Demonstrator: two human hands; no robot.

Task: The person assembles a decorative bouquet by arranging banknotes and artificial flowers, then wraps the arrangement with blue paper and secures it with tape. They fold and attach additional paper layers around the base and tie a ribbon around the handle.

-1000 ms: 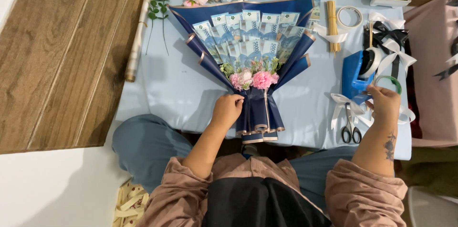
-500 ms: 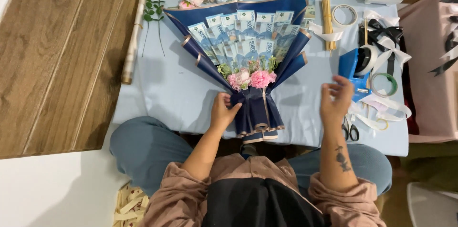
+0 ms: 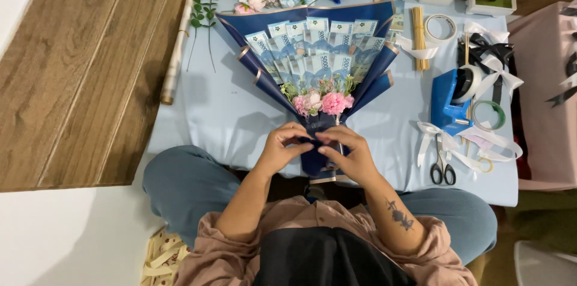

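Centrally, one bouquet [image 3: 318, 69] lies flat, with one scissors [image 3: 442, 172] nearby. Both hands, left hand [image 3: 281, 149] and right hand [image 3: 351, 155], curl fingers together, pinching its stem wrap.

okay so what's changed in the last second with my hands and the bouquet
The right hand left the tape and ribbons at the right edge and swung inward to the neck of the bouquet. The left hand was already there; now both hands' fingertips meet over the dark wrap. The bouquet, scissors and blue tape dispenser lie as before.
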